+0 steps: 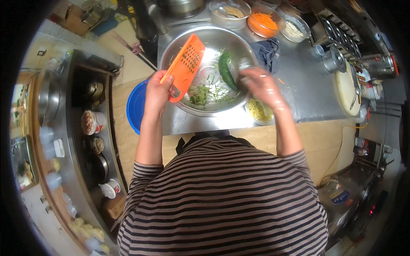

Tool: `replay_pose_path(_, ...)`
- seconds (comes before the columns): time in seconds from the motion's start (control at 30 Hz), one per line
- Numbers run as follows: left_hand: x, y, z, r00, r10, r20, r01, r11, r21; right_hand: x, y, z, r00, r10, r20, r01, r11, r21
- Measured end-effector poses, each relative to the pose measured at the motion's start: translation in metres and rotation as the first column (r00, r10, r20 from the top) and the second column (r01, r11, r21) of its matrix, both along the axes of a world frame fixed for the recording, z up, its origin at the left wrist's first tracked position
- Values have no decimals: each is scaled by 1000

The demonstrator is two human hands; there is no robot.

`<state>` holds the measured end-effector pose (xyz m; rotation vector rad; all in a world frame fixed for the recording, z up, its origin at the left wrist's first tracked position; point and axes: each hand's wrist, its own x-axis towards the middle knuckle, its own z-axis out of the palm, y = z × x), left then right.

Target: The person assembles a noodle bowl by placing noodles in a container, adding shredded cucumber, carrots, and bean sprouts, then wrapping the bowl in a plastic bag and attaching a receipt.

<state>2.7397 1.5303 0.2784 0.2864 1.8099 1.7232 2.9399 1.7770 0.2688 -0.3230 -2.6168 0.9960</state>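
My left hand [158,94] grips the lower end of an orange grater [186,64], tilted over the left side of a wide steel bowl [213,37]. Inside the bowl lies a dark green cucumber [226,71], towards its right side. Pale green shreds [201,95] are scattered on the bowl's bottom. At the bowl's right rim is my right hand [264,86], smeared by motion; shiny patches show on it. Whether its fingers hold anything cannot be made out. Just below that hand sits a bowl of yellowish strips [258,110].
Behind the bowl stand containers of orange shreds [262,22], tan food [232,13] and pale food [294,30]. A dark cloth [265,53] lies on the steel table [305,81]. To the right is a round pale board [347,91]; at left, a blue tub [136,106].
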Motion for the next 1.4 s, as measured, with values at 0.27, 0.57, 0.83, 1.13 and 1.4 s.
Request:
replay_pose_path(0.27, 4, -9, 11, 999, 12, -42, -13, 999, -32, -121, -72, -68, 590, 201, 782, -390, 919, 58)
replay_pose_path(0.57, -3, -22, -15, 999, 0, -36, 3, 998, 62, -139, -88, -133, 880, 55, 471, -220, 928, 302)
replay_pose_path(0.83, -12, -20, -23, 999, -43, -24, 44, 998, 55, -27, -42, 13, 980, -106, -167, 90, 991, -99)
replay_pose_path(1.13, -18, 2, -31, 991, -131, 20, 129, 990, 64, 61, -30, -20, 881, -474, -1, 468, 870, 157)
replay_pose_path(1.4, -18, 6, -34, 984, -173, 42, 170, 983, 73, 87, -35, -44, 869, -491, -54, 458, 760, 460)
